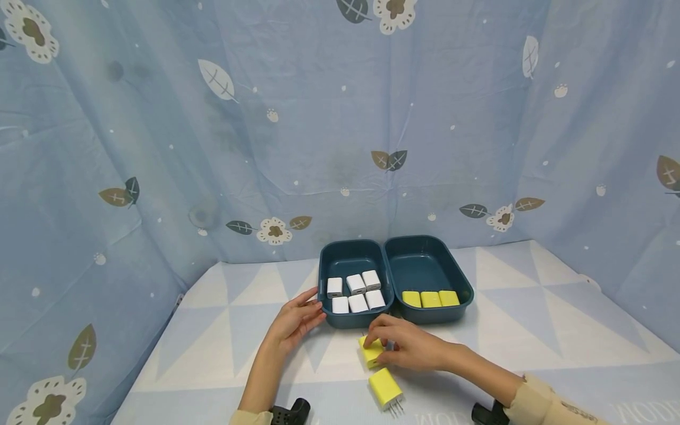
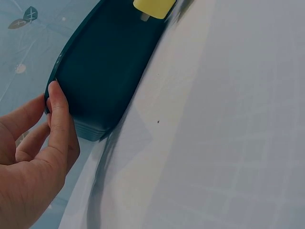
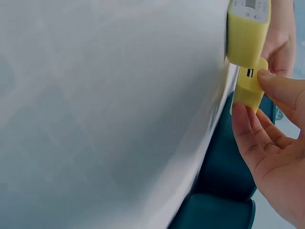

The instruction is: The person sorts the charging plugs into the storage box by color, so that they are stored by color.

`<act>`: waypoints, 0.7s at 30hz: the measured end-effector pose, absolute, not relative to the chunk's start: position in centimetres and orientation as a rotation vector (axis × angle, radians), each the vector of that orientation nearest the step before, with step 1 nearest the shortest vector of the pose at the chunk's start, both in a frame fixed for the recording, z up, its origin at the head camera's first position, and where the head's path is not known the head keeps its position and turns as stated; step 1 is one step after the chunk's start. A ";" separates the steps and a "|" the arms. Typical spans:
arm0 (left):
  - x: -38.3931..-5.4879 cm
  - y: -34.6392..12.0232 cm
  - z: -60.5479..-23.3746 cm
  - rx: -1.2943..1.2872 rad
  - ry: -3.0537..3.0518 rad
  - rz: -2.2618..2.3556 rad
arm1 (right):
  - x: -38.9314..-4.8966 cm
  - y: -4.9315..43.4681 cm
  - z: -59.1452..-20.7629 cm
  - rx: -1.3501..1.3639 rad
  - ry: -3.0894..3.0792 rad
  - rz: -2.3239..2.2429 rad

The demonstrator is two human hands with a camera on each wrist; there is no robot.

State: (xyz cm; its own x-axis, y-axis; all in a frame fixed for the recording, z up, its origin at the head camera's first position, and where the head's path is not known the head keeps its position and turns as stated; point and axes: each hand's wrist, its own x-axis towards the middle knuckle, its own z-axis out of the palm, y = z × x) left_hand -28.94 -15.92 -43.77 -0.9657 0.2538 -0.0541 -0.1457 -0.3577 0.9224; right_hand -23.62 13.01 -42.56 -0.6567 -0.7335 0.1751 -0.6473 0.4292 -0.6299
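My left hand [image 1: 295, 321] grips the front left corner of the left dark teal bin [image 1: 357, 320]; in the left wrist view its fingers [image 2: 59, 112] lie against the wall and rim. Several white chargers [image 1: 358, 303] sit in that bin. In front of the bins, my right hand [image 1: 411, 345] pinches a yellow charger [image 1: 370, 356] between thumb and fingertips, and the right wrist view shows the port face of this yellow charger [image 3: 248, 84]. Closer to me lies another yellow charger [image 1: 385, 388], its metal prongs pointing toward me.
Against the first bin stands the right dark teal bin [image 1: 463, 295], with three yellow chargers [image 1: 430, 299] along its front wall. Both bins rest on a patterned cloth [image 1: 212, 354]. A blue floral curtain [image 1: 329, 118] hangs behind and at the sides.
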 end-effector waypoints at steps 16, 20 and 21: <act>-29.0 -15.7 -43.5 0.038 1.661 2.389 | -22.4 14.8 -41.1 -1.245 2.542 -1.133; -29.1 -15.6 -43.5 -0.015 1.675 2.377 | -22.1 15.5 -40.4 -1.285 2.559 -1.165; -29.1 -15.5 -43.4 -0.024 1.672 2.378 | -22.1 15.7 -40.2 -1.288 2.561 -1.176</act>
